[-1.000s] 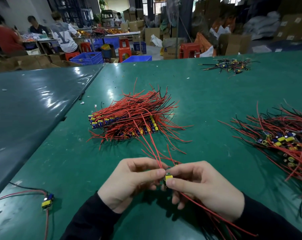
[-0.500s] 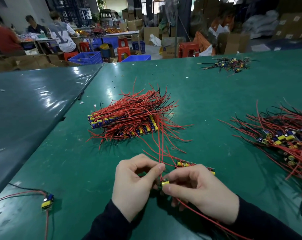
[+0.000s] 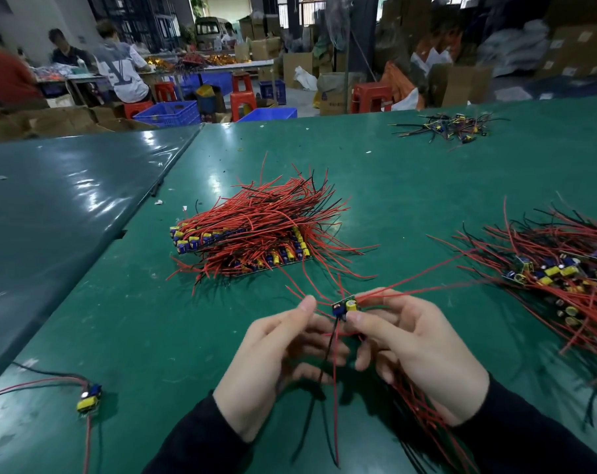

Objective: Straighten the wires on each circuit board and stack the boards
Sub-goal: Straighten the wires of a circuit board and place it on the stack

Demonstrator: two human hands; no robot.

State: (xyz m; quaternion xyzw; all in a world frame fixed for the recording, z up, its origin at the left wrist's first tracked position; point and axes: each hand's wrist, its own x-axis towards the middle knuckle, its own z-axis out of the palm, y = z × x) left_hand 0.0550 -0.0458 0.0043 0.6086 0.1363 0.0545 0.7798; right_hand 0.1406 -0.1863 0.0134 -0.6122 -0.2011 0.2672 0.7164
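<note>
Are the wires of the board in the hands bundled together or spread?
Spread. From the small board, pinched by the right hand, red wires fan right while others hang down.

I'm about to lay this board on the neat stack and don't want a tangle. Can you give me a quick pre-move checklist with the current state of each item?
1. Board held firmly: ok, right hand pinches it.
2. Left hand has a grip on the wires: cannot tell, fingers look loose.
3. Wires straightened: not ok, red wires splay right, others hang down.
4. Board free of the unsorted pile: cannot tell, wires reach toward it.
5. Neat stack ready to take the board: ok.
</note>
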